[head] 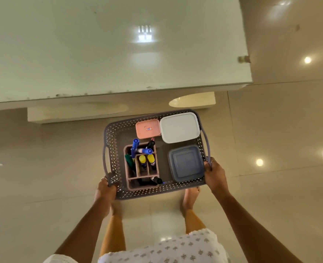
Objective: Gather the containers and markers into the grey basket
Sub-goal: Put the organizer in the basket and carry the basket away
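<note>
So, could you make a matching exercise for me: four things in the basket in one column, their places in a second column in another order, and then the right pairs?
Things:
1. white container
2. pink container
3. blue-grey container
4. pink organiser with markers

Places in the grey basket:
A. near side, by the right hand
B. far right corner
C. near side, by the left hand
D. far side, left of the white lid

Pairs: 1-B, 2-D, 3-A, 4-C

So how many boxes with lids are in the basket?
3: a pink box at the back, a white box beside it on the right, and a grey box in front of the white one.
</note>
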The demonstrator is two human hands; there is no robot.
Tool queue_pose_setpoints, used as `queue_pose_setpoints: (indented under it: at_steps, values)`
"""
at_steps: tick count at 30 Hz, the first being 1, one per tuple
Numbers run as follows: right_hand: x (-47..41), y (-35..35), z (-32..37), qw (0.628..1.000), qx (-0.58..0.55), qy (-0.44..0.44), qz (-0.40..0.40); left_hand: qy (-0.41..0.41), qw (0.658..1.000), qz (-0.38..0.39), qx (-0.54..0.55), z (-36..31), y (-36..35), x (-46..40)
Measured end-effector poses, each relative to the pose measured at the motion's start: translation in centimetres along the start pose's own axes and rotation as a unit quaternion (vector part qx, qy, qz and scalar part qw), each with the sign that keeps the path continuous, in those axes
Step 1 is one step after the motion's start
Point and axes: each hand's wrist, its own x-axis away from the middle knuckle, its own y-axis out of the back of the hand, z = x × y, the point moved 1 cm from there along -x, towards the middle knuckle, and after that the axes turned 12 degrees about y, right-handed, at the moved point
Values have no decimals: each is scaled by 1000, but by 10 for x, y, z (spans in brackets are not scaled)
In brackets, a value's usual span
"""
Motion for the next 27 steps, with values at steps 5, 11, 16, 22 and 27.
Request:
queue_pose_setpoints:
  at_steps: [5, 11, 16, 22, 27]
  values:
    - [25, -97, 48, 999, -2, -27, 23, -25, 997, 14, 74, 21, 95, -29]
    - [46, -203, 107, 997, 10, -31, 63, 25, 995, -6, 96, 57, 197, -88]
    - [31, -282, 131, 997, 27, -4, 77, 21, 994, -34, 102, 67, 238, -164]
    - [-64, -381, 115, 995, 4, 46, 87, 18, 993, -6, 113, 44, 222, -321]
    - [-147, -428, 111, 993, -51, 83, 66, 1, 998, -51, -26, 148, -18, -485]
